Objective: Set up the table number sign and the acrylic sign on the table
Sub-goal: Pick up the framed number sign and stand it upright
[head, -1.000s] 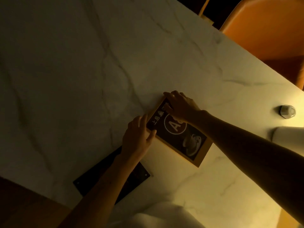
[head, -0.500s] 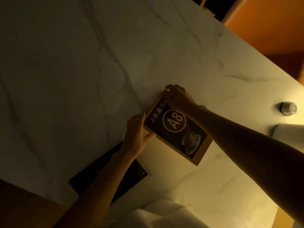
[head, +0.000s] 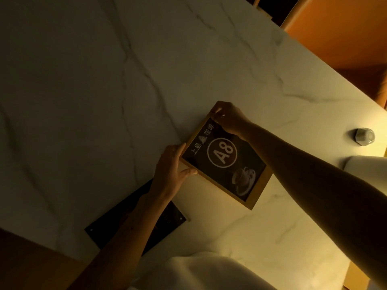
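The table number sign (head: 226, 162) is a wood-framed dark card marked "A8" with a coffee cup picture, lying on the white marble table (head: 104, 91). My left hand (head: 172, 164) grips its near-left corner, thumb on the frame's lower edge. My right hand (head: 227, 118) pinches the far top corner. The acrylic sign (head: 109, 229), a dark flat plate with small corner screws, lies flat near the table's front edge, partly hidden under my left forearm.
An orange chair (head: 339, 34) stands past the table's far right edge. A small faceted glass object (head: 363, 136) and a white rounded object (head: 368, 166) sit at the right. White cloth (head: 209, 273) fills the bottom centre.
My right hand slid from the card's face to its far top corner, uncovering the "A8". My left hand shifted onto the near-left corner. The sign's far edge seems slightly raised.
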